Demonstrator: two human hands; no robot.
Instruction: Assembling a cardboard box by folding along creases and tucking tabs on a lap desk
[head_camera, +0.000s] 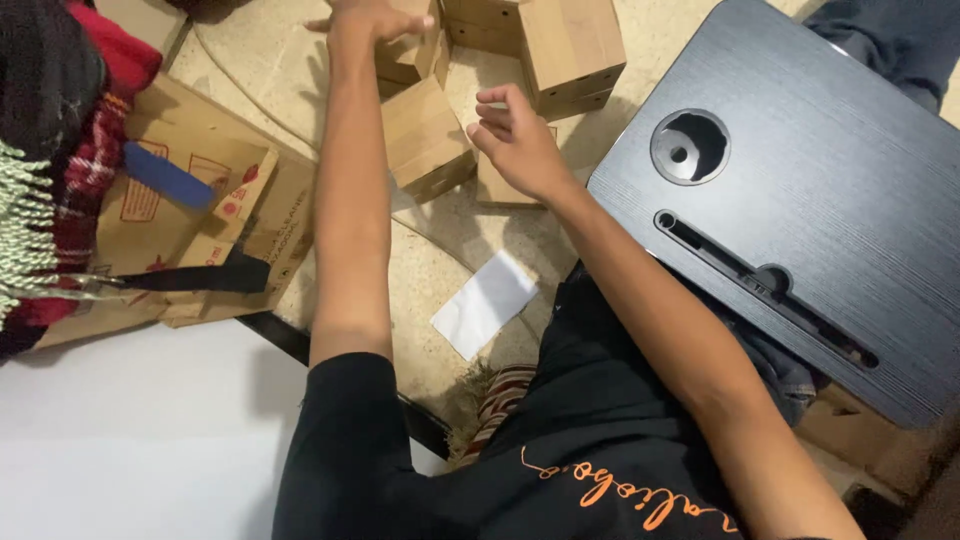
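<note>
Left hand (375, 18) is stretched way out, palm down on a far wooden block (408, 55), fingers spread, not closed round it. Right hand (515, 140) hovers open and loosely curled just beside the nearer block (428, 138), which sits on the floor (440, 290) with more blocks behind it. Honestly that long reach looks risky: the forearm could clip the near block and knock the cluster apart
</note>
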